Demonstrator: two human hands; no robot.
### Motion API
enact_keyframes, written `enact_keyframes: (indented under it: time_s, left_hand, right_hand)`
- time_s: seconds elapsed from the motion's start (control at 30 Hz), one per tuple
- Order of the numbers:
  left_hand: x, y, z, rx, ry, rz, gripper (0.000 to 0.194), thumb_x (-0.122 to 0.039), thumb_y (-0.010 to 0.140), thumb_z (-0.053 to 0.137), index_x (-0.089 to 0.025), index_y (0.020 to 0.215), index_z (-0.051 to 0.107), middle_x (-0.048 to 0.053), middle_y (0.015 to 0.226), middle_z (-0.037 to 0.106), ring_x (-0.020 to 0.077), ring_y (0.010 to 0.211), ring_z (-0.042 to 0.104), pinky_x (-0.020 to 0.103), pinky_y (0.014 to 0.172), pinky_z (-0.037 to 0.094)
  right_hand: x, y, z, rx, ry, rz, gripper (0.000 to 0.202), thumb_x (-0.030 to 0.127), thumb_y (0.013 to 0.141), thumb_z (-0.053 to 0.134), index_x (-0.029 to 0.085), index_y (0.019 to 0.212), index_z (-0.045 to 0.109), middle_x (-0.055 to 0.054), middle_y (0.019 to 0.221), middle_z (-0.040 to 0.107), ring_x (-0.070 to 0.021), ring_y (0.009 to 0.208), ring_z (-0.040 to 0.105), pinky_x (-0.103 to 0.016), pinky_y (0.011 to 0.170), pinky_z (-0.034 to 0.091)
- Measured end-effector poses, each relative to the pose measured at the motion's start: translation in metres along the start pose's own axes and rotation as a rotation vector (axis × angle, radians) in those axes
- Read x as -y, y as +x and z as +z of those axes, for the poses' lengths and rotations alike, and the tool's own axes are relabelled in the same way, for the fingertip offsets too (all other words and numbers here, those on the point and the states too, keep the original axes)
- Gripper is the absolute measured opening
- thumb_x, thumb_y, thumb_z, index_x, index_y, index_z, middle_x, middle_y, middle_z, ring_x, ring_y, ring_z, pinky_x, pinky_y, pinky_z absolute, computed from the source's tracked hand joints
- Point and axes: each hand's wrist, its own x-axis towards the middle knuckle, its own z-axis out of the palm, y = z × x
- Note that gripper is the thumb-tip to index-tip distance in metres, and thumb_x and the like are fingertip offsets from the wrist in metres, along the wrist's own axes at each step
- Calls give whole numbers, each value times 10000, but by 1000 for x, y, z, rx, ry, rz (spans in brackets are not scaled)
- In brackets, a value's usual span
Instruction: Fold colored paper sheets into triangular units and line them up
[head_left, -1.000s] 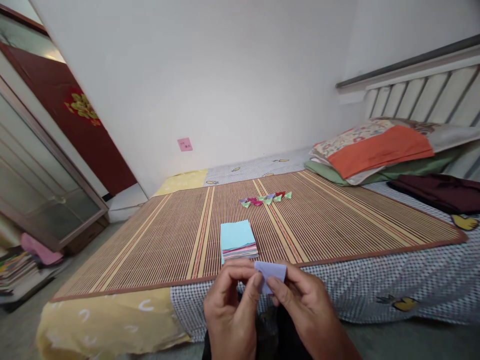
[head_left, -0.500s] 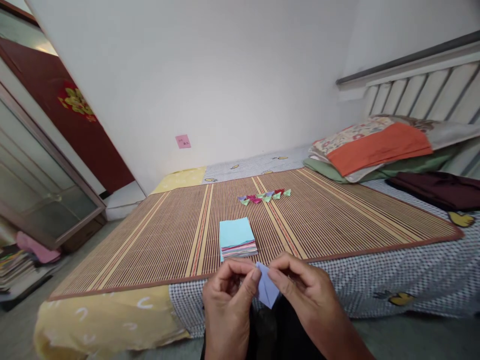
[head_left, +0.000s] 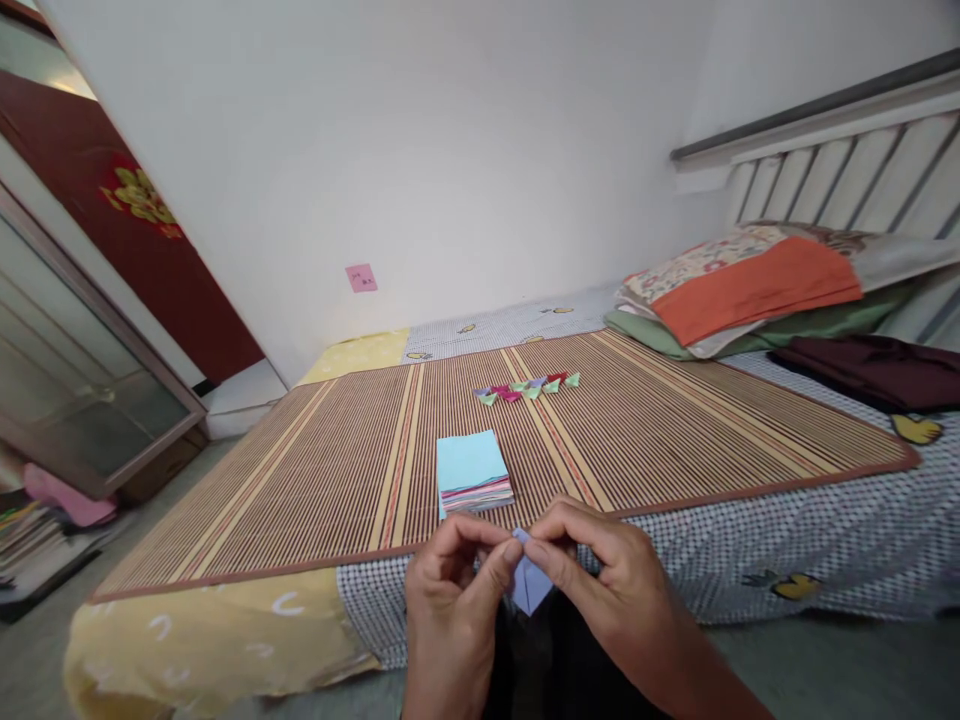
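Observation:
A small folded piece of lavender paper (head_left: 531, 585) is held up between both hands, in front of the bed's near edge. My left hand (head_left: 459, 610) pinches its upper left edge between thumb and forefinger. From the other side, my right hand (head_left: 611, 575) grips the upper right part, its thumb lying on the front face. The paper tapers to a point at the bottom, and a crease runs down it. Just beyond the hands lies a stack of coloured paper (head_left: 472, 462) with a light blue sheet on top. Farther back sit several small folded paper pieces (head_left: 529, 388) in green, magenta, red and lavender.
A striped bamboo mat (head_left: 337, 470) covers the bed, over a checked and yellow sheet (head_left: 210, 640). Pillows (head_left: 765, 295) and dark folded cloth (head_left: 870, 370) lie at the right, near a white radiator (head_left: 847, 170). A pink note (head_left: 361, 278) is on the wall.
My right hand has shifted left, its thumb now closer to my left thumb at the top of the lavender paper. The view has tilted slightly.

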Motion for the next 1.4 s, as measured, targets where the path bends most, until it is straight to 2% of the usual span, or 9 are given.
enact_keyframes:
  time_s: [0.2,0.43,0.67,0.77,0.87,1.03,1.13,1.27,1.4]
  left_hand:
    - [-4,2,-4,35,80,35,155,-312,787,834,-191,734,754,-1,668,679,133,616,562,218,569,447]
    - [-3,4,-10,107,357,209,141,-272,868,752,-206,747,726,-14,654,651,137,585,545,239,559,419]
    - [-3,3,-7,67,417,312,138,-234,871,728,-209,759,652,-24,670,642,137,606,578,242,624,454]
    - [-3,2,-4,67,328,217,120,-249,836,759,-209,776,664,-13,696,656,152,651,597,249,647,470]
    - [-6,4,-5,125,181,18,160,-317,787,798,-193,811,701,-10,662,643,152,610,567,243,580,445]
    - [-11,10,-7,310,105,-238,331,-399,686,866,-154,585,668,3,563,602,129,547,506,240,543,383]
    - [-8,10,-5,309,78,-261,346,-395,686,872,-153,581,649,-3,557,591,121,543,486,239,539,362]
    - [-4,10,-1,301,30,-225,294,-384,699,871,-155,701,687,-7,613,609,125,565,486,244,554,367]
    - [-3,10,-3,338,-3,-248,332,-395,713,868,-147,622,667,-10,590,562,121,590,449,245,579,340]
  right_hand:
    - [7,5,-3,68,46,52,220,246,985,563,189,807,679,8,760,608,-141,709,572,-255,647,414]
    - [9,14,-9,195,87,157,242,296,982,569,187,779,643,31,693,547,-132,660,487,-258,602,366]
    - [8,13,-10,217,80,162,227,278,992,565,185,801,644,29,718,588,-132,685,532,-253,630,395]
    - [7,12,-7,199,-25,113,237,238,1010,530,192,787,598,26,743,598,-140,718,551,-267,660,389]
    - [7,12,-6,191,-119,69,230,201,1028,490,199,805,546,25,775,593,-143,732,551,-278,671,373]
    - [11,16,-9,260,-259,63,238,141,1025,478,197,797,514,19,788,569,-148,734,536,-290,677,348]
    - [15,21,-12,309,-314,96,255,146,1023,492,198,772,493,21,765,557,-146,698,510,-290,650,332]
    - [16,25,-16,359,-224,71,230,186,1034,498,191,806,530,14,804,591,-141,735,536,-279,681,361]
    - [12,24,-20,379,-197,55,204,152,1005,519,183,806,545,20,796,587,-128,727,522,-268,674,356]
